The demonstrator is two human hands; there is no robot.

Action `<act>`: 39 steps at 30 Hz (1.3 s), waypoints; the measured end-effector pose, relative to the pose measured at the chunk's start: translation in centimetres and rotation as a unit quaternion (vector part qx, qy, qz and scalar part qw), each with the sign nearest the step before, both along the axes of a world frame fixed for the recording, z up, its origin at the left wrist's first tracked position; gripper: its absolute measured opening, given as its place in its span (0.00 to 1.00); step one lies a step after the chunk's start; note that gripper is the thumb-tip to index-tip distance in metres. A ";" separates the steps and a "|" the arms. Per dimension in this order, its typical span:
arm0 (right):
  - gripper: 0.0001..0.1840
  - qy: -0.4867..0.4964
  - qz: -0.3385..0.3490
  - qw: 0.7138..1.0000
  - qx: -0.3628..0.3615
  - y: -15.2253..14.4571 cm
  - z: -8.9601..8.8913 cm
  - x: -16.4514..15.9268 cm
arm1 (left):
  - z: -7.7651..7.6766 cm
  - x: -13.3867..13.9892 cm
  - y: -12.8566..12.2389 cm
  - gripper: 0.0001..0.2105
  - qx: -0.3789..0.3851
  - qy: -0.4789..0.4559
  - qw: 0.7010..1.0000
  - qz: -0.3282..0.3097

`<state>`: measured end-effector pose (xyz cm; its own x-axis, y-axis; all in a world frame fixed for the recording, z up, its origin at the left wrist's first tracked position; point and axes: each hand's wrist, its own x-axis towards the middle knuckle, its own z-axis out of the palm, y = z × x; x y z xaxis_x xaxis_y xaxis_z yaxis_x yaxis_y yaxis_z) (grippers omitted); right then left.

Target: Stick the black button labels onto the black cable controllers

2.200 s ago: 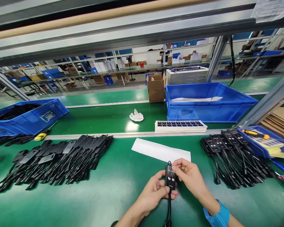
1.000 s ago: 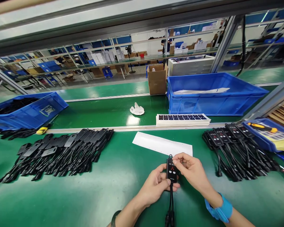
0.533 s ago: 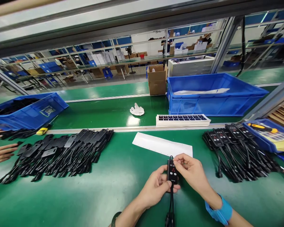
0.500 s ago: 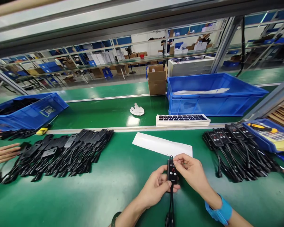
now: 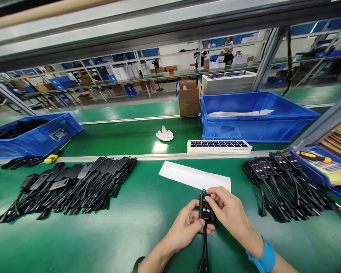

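Low in the middle, my left hand (image 5: 187,223) is closed around a black inline controller (image 5: 205,213) with two cables hanging from its lower end. The controller stands upright, its face towards me, showing red marks and two pale buttons. My right hand (image 5: 230,212), with a blue band on the wrist, pinches its upper right edge, the thumb on the face. Just behind lies a white backing sheet (image 5: 193,175). On the right is a pile of similar controllers (image 5: 268,167) with labelled faces; on the left, a row of controllers (image 5: 98,167) with plain faces.
Beyond the bench rail are a stack of label sheets (image 5: 219,147), a crumpled white glove (image 5: 165,133), a large blue bin (image 5: 244,129) and a cardboard box (image 5: 189,98). Another blue bin (image 5: 62,129) stands left. A small blue tray (image 5: 315,167) holds a yellow-handled tool (image 5: 314,156).
Both my hands keep their hold on the controller, the right thumb slightly shifted left on its face. Another person's hands at the left edge have drawn away from the row of controllers.
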<state>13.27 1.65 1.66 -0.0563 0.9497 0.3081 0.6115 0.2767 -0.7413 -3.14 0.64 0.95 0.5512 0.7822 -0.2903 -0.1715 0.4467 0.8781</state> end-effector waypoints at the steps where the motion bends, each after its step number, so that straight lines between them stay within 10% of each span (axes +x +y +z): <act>1: 0.07 -0.020 -0.001 1.000 0.011 0.0 -0.1 -0.1 | 0.1 0.0 0.0 0.20 -0.001 -0.001 1.000 -0.001; 7: 0.20 -0.011 -0.021 0.998 -0.063 0.1 -1.1 -0.1 | 0.6 -0.2 0.1 0.19 -0.017 -0.024 1.000 0.008; 15: 0.23 0.116 0.121 0.967 -0.192 -0.4 -2.0 -1.3 | 0.6 -0.3 0.2 0.14 -0.065 -0.071 0.994 0.055; 21: 0.57 0.197 0.197 0.922 -0.269 -1.4 -1.9 -1.6 | 0.2 0.0 0.3 0.18 -0.086 -0.080 0.987 0.112; 27: 0.29 0.181 0.141 0.953 -0.196 -1.2 -2.6 -1.4 | -0.3 -0.1 0.3 0.22 -0.029 -0.019 0.994 0.108; 39: 0.26 0.002 0.081 0.994 -0.067 -1.1 -3.0 -2.6 | -1.7 0.5 0.4 0.26 -0.028 -0.033 0.985 0.165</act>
